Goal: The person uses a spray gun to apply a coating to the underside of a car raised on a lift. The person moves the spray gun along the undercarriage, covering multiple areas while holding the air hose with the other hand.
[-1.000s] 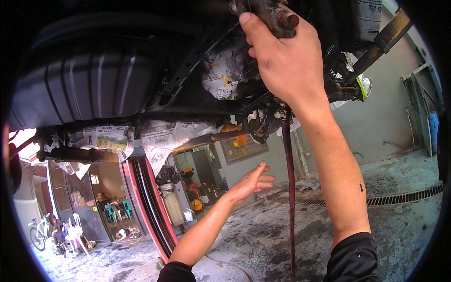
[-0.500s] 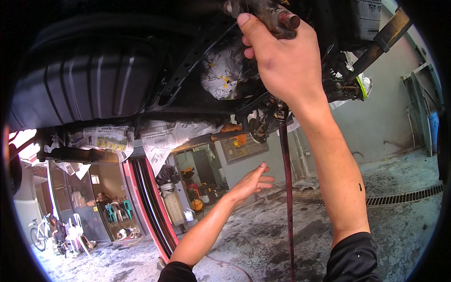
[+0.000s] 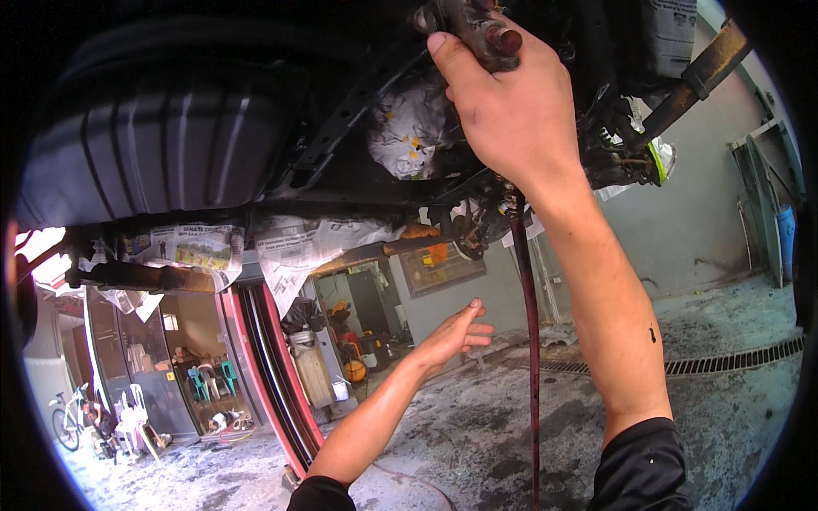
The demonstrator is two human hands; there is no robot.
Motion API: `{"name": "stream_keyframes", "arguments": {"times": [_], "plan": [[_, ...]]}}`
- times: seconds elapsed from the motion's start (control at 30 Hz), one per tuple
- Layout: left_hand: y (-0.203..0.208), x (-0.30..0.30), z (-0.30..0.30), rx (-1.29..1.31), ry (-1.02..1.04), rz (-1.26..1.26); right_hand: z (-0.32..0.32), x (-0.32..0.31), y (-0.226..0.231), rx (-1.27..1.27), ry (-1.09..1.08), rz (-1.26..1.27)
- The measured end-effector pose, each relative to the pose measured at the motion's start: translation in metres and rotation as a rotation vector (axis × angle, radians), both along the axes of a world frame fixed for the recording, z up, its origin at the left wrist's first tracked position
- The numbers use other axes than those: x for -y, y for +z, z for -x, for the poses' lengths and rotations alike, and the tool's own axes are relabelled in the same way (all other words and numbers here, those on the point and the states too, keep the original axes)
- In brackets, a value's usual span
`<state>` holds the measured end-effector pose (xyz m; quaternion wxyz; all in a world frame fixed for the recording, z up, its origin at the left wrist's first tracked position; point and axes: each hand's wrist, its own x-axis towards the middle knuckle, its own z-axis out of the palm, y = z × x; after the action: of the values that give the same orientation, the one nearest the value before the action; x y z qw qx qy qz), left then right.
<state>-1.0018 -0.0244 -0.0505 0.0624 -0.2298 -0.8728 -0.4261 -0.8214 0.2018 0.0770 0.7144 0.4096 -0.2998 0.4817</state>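
Note:
My right hand [image 3: 521, 115] is raised at the top centre, wrapped round a grimy metal spray gun [image 3: 477, 32] with a reddish knob. Its nozzle end and trigger are hidden by the hand and the dark underbody. A dark red hose [image 3: 530, 324] hangs from below that hand towards the floor. Lower and further left, my left hand [image 3: 456, 336] is empty, its fingers spread. Above both hands is a vehicle's black underbody, with a ribbed black tank [image 3: 170, 153] at the left and a perforated frame rail [image 3: 336, 132] beside the gun.
Newspaper sheets [image 3: 294, 247] cover parts under the vehicle, and crumpled wrapping [image 3: 405, 132] sits behind the rail. A red lift post [image 3: 273, 366] stands left of my left forearm. A floor drain grate [image 3: 733, 358] crosses the stained floor. White chairs [image 3: 141, 426] and a bicycle [image 3: 68, 422] are far left.
My right hand and the spray gun have shifted slightly left. The hose's lower part has swung a little right. My left hand has hardly moved.

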Motion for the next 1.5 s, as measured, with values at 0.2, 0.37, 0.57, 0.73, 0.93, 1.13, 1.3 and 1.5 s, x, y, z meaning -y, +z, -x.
{"name": "stream_keyframes", "arguments": {"times": [0.2,0.37,0.57,0.73,0.93,1.13,1.3,1.5], "plan": [[0.001,0.005,-0.003,-0.008,0.020,0.000,0.014,0.016,0.006,-0.051,0.082,-0.035],[0.000,0.006,-0.003,0.000,0.030,-0.006,0.016,0.022,0.007,-0.137,0.226,-0.044],[0.001,0.006,-0.002,-0.010,0.028,0.007,0.019,0.022,0.012,-0.177,0.340,-0.117],[0.000,0.005,-0.003,-0.003,0.038,0.006,0.023,0.023,0.014,-0.134,0.246,-0.057],[-0.002,0.007,-0.002,-0.010,0.025,-0.002,0.021,0.021,0.018,0.014,0.051,-0.024],[-0.006,0.005,-0.002,-0.018,0.014,-0.015,0.019,0.021,0.021,-0.069,-0.147,0.088],[-0.007,0.009,-0.005,-0.015,-0.006,-0.023,0.011,0.021,0.023,0.018,-0.260,0.094],[-0.008,0.017,-0.005,-0.013,-0.042,-0.032,0.004,0.026,0.029,0.074,-0.305,0.061]]}}
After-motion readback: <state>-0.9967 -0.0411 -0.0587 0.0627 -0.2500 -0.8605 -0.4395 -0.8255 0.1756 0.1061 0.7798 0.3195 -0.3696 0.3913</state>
